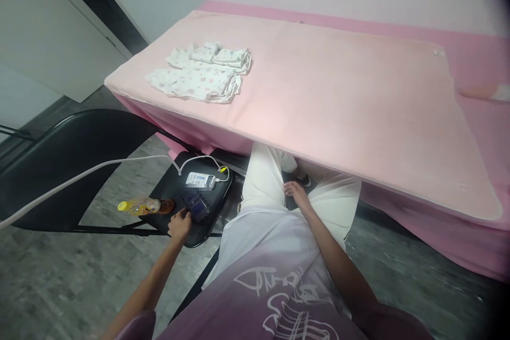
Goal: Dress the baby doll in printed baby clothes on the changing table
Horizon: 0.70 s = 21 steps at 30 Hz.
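Observation:
My left hand is over the near edge of a black folding chair's seat, its fingers curled in. Its fingertips meet the edge of a flat dark item, partly blurred out, so its kind is unclear. Whether the fingers grip anything is hidden. Just left of that hand, a bottle with a yellow cap and brownish liquid stands on the seat. Behind the dark item lies a white power bank with a cable plugged in. My right hand rests between my thighs against the white trousers, fingers loosely extended, holding nothing.
A table with a pale pink cover stretches in front of me over my knees. Two folded white printed garments lie on its left part. A thick white cable runs across the chair's backrest. At far right is a peach-coloured object.

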{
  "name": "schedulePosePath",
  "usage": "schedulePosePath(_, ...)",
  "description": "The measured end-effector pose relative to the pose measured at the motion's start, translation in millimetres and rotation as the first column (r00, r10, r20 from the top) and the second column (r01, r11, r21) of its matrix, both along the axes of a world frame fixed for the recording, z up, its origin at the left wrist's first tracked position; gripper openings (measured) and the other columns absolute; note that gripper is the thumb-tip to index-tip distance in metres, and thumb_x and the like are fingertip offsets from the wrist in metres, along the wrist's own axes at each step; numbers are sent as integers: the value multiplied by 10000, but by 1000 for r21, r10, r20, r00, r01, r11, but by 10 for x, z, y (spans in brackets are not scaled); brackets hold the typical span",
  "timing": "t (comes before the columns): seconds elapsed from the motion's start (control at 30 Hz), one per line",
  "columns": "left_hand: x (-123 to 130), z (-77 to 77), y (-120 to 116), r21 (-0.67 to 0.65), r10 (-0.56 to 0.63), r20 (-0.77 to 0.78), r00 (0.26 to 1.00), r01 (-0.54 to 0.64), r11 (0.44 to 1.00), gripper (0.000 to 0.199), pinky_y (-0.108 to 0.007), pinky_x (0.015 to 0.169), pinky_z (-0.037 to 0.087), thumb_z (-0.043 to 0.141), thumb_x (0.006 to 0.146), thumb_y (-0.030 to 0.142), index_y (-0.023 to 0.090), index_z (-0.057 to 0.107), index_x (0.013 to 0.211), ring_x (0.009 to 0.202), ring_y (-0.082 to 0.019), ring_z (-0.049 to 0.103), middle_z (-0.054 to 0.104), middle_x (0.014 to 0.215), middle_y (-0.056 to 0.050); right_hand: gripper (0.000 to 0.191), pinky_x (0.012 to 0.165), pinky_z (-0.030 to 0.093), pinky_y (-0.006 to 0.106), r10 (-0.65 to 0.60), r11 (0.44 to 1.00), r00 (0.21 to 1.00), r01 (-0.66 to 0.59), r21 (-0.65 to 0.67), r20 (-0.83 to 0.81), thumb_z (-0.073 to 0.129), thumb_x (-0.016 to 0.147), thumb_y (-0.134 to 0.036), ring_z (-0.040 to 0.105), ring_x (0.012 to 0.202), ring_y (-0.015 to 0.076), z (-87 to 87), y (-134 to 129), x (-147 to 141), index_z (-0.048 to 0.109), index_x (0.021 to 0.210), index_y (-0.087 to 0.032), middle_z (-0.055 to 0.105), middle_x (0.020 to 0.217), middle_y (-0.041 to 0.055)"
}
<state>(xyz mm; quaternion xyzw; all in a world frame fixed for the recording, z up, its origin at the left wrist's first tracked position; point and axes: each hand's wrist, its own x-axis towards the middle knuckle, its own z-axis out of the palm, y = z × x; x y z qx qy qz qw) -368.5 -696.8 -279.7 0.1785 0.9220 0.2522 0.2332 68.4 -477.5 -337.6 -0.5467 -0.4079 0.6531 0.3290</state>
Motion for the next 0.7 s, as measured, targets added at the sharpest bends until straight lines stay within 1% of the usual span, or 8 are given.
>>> schedulePosePath(0.17,422,423,373,51,-270,195,943,265,963,317,-570,1246,489,803,861,473,218,827,1047,1370,-450,672,800,1255,-164,665,694,539,334,5,1000,1000,-5,-15,6,778,770,-868,657,700,184,-29,8,-1,773,881,-212,773,827,85)
schedulePosePath(0.2,569,594,472,119,-399,297,867,381,917,297,-503,1196,543,799,900,492,238,846,1046,1258,-399,734,824,1186,-132,661,689,536,333,6,1000,1000,-6,-21,6,787,765,-862,654,692,182,-37,13,-3,773,873,-211,771,820,84)
schedulePosePath(0.27,910,1040,689,367,-712,488,505,621,693,354,-486,1173,560,708,1031,513,253,852,1221,1235,-372,746,822,1231,-130,659,684,531,331,6,999,1000,-6,-31,5,798,752,-859,650,683,180,-55,25,-6,769,859,-209,762,802,80)
schedulePosePath(0.37,1404,1812,1146,634,-884,437,168,639,435,311,-508,1215,544,779,1031,397,272,841,1308,1337,-390,711,805,1313,-122,671,682,529,336,0,999,1000,0,-38,-2,794,728,-871,650,681,181,-81,41,-9,752,841,-211,743,790,76)
schedulePosePath(0.43,1586,2238,1665,718,-948,241,210,619,319,318,-546,1215,549,844,991,348,252,834,1295,1371,-405,693,799,1312,-106,685,683,532,344,-5,999,1000,5,-42,-6,792,700,-884,650,682,184,-95,49,-12,745,829,-212,732,786,75)
schedulePosePath(0.53,1450,2614,2867,723,-842,-210,497,658,208,370,-583,1290,460,763,1072,386,168,757,1372,1453,-365,642,743,1422,-88,705,683,536,356,-12,999,1000,12,-50,-6,798,662,-902,645,677,189,-111,54,-16,745,811,-215,728,779,80)
schedulePosePath(0.6,1097,2735,3804,655,-646,-412,643,701,281,447,-602,1304,359,537,1184,393,55,648,1455,1560,-369,550,653,1524,-126,719,685,537,363,-15,999,1000,15,-52,-5,794,651,-921,640,674,193,-118,48,-14,742,804,-221,731,777,84)
schedulePosePath(0.7,433,2833,4923,463,-305,-391,869,471,750,583,-577,1274,232,123,1221,252,-116,448,1535,1654,-388,412,509,1613,-230,768,702,544,367,-18,999,1000,18,-47,-5,779,636,-966,645,684,198,-122,21,3,745,808,-219,739,783,89)
